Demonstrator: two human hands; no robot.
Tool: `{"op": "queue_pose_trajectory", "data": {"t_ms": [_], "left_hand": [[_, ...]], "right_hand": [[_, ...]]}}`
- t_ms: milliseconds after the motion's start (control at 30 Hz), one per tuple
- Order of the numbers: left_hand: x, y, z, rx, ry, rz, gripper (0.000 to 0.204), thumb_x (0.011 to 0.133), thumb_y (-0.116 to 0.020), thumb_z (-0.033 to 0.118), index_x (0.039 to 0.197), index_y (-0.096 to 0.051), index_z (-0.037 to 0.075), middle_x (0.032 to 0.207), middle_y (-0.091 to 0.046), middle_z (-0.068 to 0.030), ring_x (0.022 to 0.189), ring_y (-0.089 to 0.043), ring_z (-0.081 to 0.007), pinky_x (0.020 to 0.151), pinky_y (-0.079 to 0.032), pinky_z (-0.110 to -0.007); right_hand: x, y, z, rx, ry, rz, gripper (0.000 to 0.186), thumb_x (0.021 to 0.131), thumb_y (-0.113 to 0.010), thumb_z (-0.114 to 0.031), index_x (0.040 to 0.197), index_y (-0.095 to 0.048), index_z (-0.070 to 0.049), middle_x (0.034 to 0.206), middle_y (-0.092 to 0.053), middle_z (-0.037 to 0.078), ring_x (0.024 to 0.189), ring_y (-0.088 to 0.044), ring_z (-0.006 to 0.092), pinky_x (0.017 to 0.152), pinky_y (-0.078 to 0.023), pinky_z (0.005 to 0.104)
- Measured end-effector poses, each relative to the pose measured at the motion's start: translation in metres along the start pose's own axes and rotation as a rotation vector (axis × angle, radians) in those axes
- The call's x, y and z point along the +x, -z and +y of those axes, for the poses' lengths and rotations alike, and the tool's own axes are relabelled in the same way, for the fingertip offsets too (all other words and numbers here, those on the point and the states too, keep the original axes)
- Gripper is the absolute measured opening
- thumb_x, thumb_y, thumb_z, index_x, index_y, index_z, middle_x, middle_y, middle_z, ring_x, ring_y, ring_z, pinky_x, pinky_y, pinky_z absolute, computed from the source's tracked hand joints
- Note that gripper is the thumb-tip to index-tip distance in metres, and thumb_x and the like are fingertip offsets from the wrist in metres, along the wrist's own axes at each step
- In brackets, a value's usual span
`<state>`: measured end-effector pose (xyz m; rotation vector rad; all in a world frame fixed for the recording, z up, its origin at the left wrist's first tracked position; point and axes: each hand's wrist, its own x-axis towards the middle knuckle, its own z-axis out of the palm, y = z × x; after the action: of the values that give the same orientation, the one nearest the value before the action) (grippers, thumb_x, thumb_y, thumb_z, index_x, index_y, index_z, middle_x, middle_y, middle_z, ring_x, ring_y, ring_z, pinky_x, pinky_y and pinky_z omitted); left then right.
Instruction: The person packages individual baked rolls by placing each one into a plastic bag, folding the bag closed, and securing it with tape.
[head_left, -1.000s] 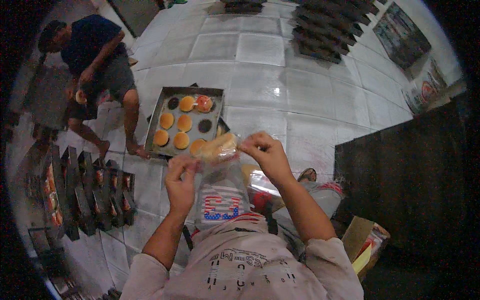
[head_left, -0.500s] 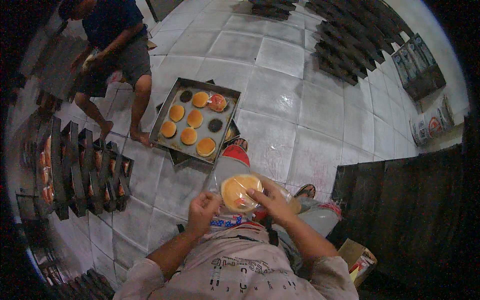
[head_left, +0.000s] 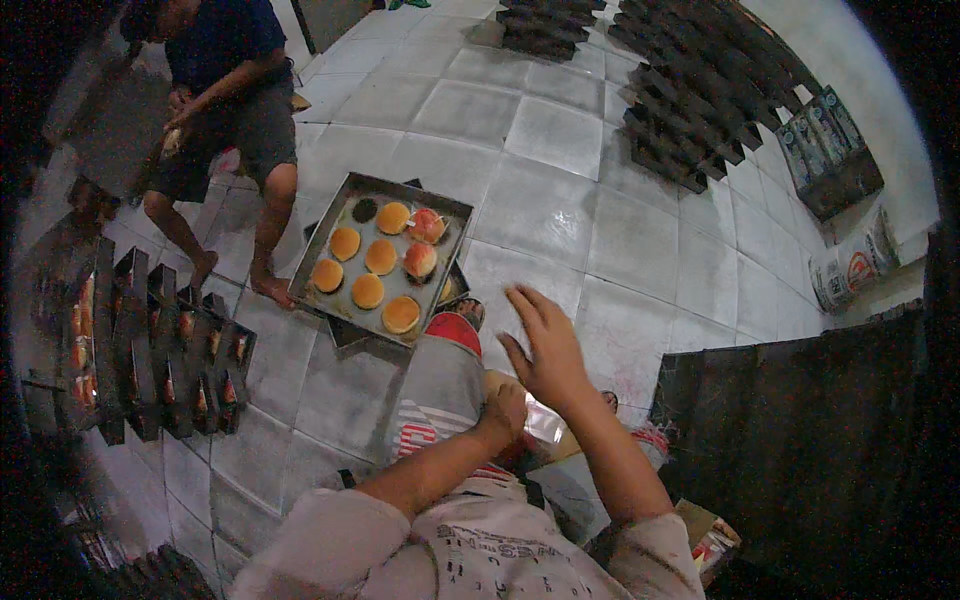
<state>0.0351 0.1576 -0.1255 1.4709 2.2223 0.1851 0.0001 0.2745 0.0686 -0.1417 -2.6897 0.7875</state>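
Observation:
My right hand (head_left: pixel 548 350) is raised over my lap, fingers apart and holding nothing. Below it, my left hand (head_left: pixel 506 412) reaches across with curled fingers, against clear plastic bags (head_left: pixel 545 425) lying on my lap; whatever its fingertips grip is hidden. Ahead of my knee, a square metal baking tray (head_left: pixel 318 235) on the floor carries several bare golden buns (head_left: pixel 379 257). Two redder, shiny buns lie along its right side: a far one (head_left: pixel 426 225) and a nearer one (head_left: pixel 420 262), seemingly in clear wrap. A dark round mark (head_left: pixel 364 210) shows in the far left corner.
A co-worker (head_left: pixel 225 110) sits at the far left, hands together. Stacked dark trays with wrapped items (head_left: pixel 170 345) stand at the left. More dark stacks (head_left: pixel 690 90) rise at the far right, near a white bucket (head_left: pixel 850 262). A dark panel (head_left: pixel 780 410) is at my right.
The wrapped bun has left my hands, and a shiny bun now covers the tray's right-hand dark mark. My left hand has crossed rightward to the bags; my right hand has risen and opened.

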Motion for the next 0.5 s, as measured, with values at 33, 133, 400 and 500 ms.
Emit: {"op": "queue_pose_trajectory", "data": {"t_ms": [33,133,400,500], "left_hand": [[0.001,-0.021,-0.002,0.041,0.008,0.068,0.022,0.078,-0.056,0.022,0.088,-0.066,0.006,0.095,-0.057,-0.0128,0.095,-0.051,-0.0286,0.080,-0.041,-0.038],[0.000,0.004,0.006,0.114,-0.062,0.105,0.022,0.074,-0.056,0.019,0.091,-0.065,0.007,0.093,-0.057,-0.0121,0.094,-0.052,-0.0274,0.084,-0.039,-0.040],[-0.032,0.034,0.002,-0.336,-0.147,0.081,0.018,0.075,-0.058,0.014,0.091,-0.057,0.006,0.090,-0.058,-0.0178,0.086,-0.056,-0.0371,0.072,-0.046,-0.045],[-0.056,0.098,0.023,-0.633,-0.170,0.066,0.014,0.082,-0.055,0.015,0.091,-0.056,0.004,0.086,-0.060,-0.0185,0.082,-0.058,-0.0372,0.071,-0.045,-0.044]], "right_hand": [[-0.022,0.007,0.008,0.012,-0.057,-0.010,0.051,0.078,-0.065,-0.014,0.124,-0.045,-0.006,0.123,-0.047,0.017,0.112,-0.047,0.0347,0.092,-0.040,0.0404],[-0.093,0.021,0.046,0.030,-0.261,-0.041,0.039,0.080,-0.063,-0.020,0.115,-0.053,-0.004,0.115,-0.053,0.019,0.108,-0.049,0.0349,0.090,-0.041,0.0412],[-0.156,-0.007,0.071,0.588,-0.895,-0.335,0.053,0.093,-0.039,-0.044,0.122,-0.050,-0.001,0.123,-0.051,0.018,0.108,-0.053,0.0261,0.094,-0.038,0.0345],[-0.201,-0.071,0.121,0.965,-0.886,-0.504,0.062,0.093,-0.032,-0.051,0.131,-0.040,-0.002,0.131,-0.046,0.015,0.115,-0.048,0.0268,0.101,-0.031,0.0336]]}}
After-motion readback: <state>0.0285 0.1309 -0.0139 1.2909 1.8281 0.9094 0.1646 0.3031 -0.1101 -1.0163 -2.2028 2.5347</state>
